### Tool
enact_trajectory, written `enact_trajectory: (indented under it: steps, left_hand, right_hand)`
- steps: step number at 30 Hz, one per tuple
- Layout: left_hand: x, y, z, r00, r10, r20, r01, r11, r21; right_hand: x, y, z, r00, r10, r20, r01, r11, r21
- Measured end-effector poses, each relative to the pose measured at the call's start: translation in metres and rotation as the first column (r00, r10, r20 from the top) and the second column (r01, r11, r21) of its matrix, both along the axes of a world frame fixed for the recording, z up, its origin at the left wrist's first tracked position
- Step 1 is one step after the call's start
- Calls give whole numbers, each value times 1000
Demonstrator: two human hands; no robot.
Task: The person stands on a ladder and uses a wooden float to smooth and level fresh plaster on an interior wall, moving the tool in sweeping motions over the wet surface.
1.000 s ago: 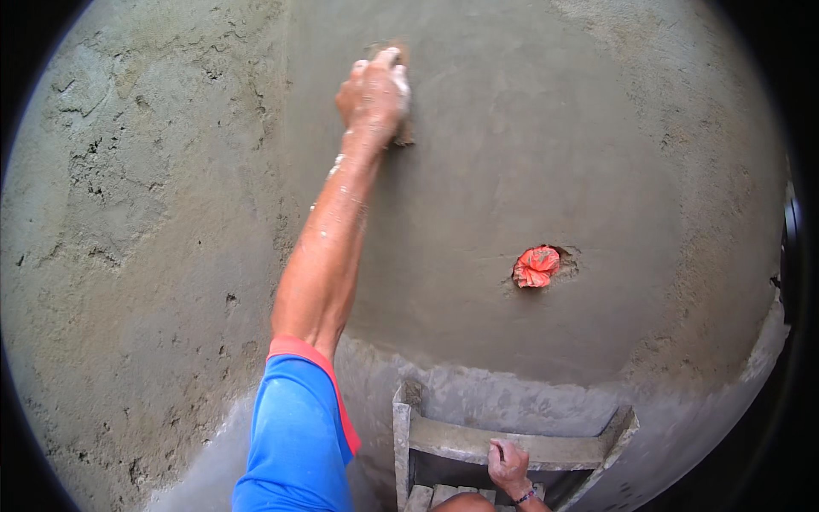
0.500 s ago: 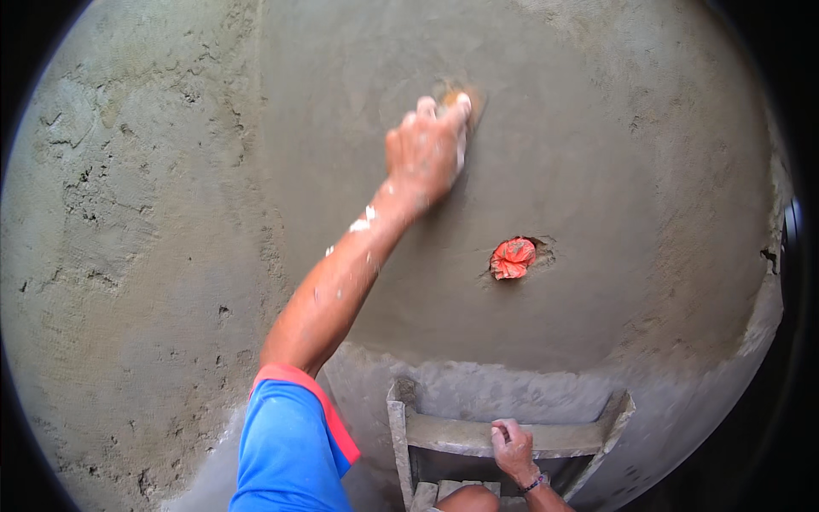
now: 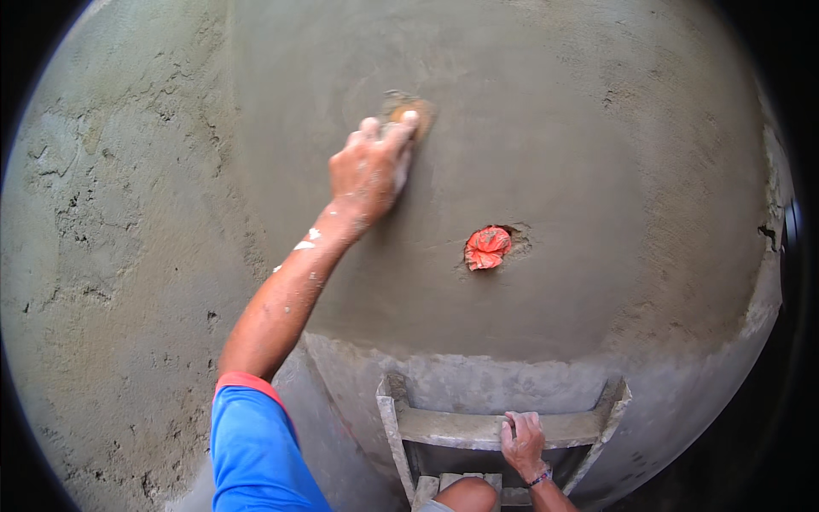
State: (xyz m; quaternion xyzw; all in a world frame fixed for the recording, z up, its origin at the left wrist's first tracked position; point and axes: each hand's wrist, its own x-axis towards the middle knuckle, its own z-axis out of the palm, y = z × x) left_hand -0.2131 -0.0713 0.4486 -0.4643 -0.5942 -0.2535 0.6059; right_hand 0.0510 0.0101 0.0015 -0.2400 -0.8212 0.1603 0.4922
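Observation:
My left hand reaches up across a grey plastered wall, its forearm flecked with white. It is closed round a small, flat plastering tool, orange-brown and smeared with grey, pressed against the wet-looking surface. Blur and my fingers hide the tool's exact kind. Low in view, my right hand is wrapped over the top rung of a cement-coated ladder. Below and to the right of the tool, a crumpled orange-red plastic plug fills a hole in the wall.
To the left the wall is rougher, with cracked and pitted plaster. A paler grey band runs under the smooth area, behind the ladder. My bent knee shows beside the lower rungs. A broken, chipped edge bounds the wall at right.
My left hand and the tool have slid left and slightly down over the plaster. The view has shifted a little. My right hand stays on the ladder rung.

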Motion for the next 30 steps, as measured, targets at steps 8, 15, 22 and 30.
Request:
enact_trajectory:
  steps: [8, 15, 22, 30]
  left_hand:
    - [21, 9, 96, 999, 48, 20, -50, 995, 81]
    - [-20, -30, 53, 978, 110, 178, -121, 991, 52]
    - [19, -1, 30, 993, 113, 30, -112, 992, -50]
    - [27, 15, 80, 995, 85, 56, -91, 989, 114]
  right_hand:
    - [-16, -6, -2, 1000, -23, -8, 23, 996, 84]
    - [-13, -5, -7, 1000, 9, -25, -6, 995, 101]
    - [-6, 1, -7, 998, -47, -29, 51, 991, 127]
    - [-20, -6, -7, 999, -41, 33, 35, 986, 164]
